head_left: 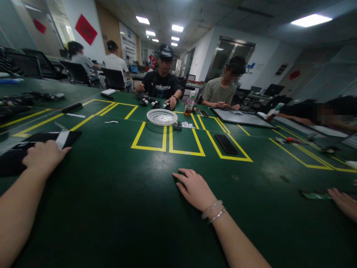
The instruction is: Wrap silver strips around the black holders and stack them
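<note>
My left hand (pixel 46 156) lies over a flat, dark, glossy pouch-like thing (pixel 13 154) at the left edge. Its thumb stretches across a white strip (pixel 62 139) on the dark thing, and the other fingers bend down over it, their tips hidden. On the green table (pixel 139 208) rests my right hand (pixel 196 188), empty, fingers stretched out and slightly apart. Two bracelets (pixel 213 211) circle that wrist. Beyond this hand, a black phone (pixel 226 143) lies inside a yellow taped outline.
A white plastic basket (pixel 162 117) stands ahead, a small grey part (pixel 177 126) beside it. Behind are a bottle (pixel 189 105) and a large board (pixel 242 117). Two people sit opposite. Another person's hand (pixel 344 201) touches a green strip (pixel 315 194) at right. Cables (pixel 25 100) lie far left.
</note>
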The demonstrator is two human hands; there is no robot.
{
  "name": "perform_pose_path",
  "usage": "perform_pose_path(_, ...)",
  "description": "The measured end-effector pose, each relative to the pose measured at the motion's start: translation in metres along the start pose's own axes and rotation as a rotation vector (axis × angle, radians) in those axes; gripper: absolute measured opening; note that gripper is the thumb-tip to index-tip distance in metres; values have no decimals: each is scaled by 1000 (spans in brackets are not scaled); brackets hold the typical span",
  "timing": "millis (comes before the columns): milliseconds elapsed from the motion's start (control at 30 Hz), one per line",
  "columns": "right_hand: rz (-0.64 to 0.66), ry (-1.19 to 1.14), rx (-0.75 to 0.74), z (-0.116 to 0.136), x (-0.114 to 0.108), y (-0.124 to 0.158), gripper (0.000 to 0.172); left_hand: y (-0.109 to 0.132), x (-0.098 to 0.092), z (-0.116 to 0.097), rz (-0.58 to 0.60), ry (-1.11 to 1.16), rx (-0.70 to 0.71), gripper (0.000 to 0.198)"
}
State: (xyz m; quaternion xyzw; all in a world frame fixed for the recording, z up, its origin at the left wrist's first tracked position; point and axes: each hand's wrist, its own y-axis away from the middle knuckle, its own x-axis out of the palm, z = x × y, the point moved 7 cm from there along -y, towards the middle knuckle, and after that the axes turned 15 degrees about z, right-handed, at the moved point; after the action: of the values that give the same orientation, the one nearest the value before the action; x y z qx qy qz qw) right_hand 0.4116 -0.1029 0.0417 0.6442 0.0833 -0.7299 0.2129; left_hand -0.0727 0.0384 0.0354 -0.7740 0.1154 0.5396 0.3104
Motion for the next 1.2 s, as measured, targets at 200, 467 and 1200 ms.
perform_pose_path(200,-36,-1,-21,1,-2,0,39,-5,-17,-19,-352,-145,-31,42)
perform_pose_path(467,-169,-75,-171,20,-14,3,30,-66,53,-138,300,150,116,53)
perform_pose_path(1200,-653,-1425,25,-56,-18,7,33,-33,-5,-42,-106,-216,-358,82)
